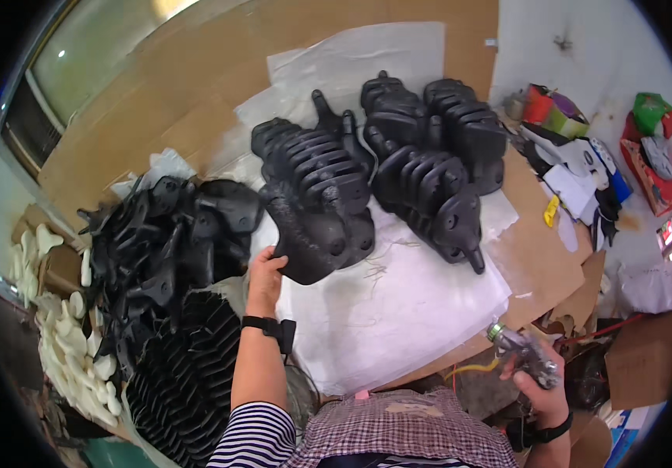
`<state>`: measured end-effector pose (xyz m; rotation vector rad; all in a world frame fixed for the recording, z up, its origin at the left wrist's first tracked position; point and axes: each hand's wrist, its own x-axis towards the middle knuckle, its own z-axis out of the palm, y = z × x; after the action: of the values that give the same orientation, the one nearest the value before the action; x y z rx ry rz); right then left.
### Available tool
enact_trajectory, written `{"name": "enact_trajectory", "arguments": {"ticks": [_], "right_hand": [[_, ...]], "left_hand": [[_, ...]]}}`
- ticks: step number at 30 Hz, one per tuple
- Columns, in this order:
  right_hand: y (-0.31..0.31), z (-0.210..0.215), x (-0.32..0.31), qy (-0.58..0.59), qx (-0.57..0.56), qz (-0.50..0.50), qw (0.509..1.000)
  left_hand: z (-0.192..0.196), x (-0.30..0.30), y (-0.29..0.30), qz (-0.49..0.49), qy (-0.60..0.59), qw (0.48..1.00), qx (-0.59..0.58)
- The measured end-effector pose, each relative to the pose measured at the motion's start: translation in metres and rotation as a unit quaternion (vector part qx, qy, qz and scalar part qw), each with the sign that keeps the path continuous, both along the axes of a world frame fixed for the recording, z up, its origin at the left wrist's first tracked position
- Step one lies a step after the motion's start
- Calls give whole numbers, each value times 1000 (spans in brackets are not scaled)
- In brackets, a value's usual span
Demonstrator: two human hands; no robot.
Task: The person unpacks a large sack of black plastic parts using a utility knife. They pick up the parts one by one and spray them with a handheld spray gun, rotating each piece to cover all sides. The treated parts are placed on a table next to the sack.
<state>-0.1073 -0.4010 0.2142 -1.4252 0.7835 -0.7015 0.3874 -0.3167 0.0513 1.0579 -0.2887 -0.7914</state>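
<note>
My left hand (264, 274) pinches the near left edge of a black moulded part (298, 242), fingers closed on its rim. This part is broad and curved and rests against a stack of ribbed black parts (316, 160) on the table. Off to the lower right, my right hand (542, 394) is wrapped round a gun-shaped hand tool (524, 352). The tool has a green ring at its tip and clear plastic about its body; its exact kind I cannot make out. Further stacks of black parts (425, 183) stand right of the first one.
White sheeting (398, 320) covers part of the cardboard-topped table. At left lie a heap of black parts (172, 234), a sack of stacked black pieces (187, 374) and cream-coloured pieces (70, 351). A yellow hose (472, 368) runs near the tool. Bags and papers (578, 187) crowd the right wall.
</note>
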Motion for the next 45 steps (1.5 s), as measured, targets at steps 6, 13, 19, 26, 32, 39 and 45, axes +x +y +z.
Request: {"name": "enact_trajectory", "arguments": {"ticks": [6, 13, 19, 26, 32, 39, 45], "right_hand": [[-17, 20, -91, 214, -91, -81, 969], [-53, 31, -107, 80, -64, -101, 989], [-67, 17, -128, 54, 15, -98, 994], [-95, -31, -152, 115, 14, -51, 992], [-99, -14, -160, 117, -6, -35, 992], [-122, -4, -153, 77, -13, 1, 997], [-127, 13, -142, -10, -24, -32, 999]], "left_hand": [[-47, -45, -92, 0, -141, 975, 170], [-57, -59, -84, 37, -422, 871, 250], [31, -134, -78, -46, -269, 956, 109], [12, -189, -185, -162, -133, 977, 35], [-9, -253, -242, -128, -176, 972, 92], [50, -227, -148, -105, -202, 971, 77], [44, -183, -93, -89, -130, 987, 19]]}}
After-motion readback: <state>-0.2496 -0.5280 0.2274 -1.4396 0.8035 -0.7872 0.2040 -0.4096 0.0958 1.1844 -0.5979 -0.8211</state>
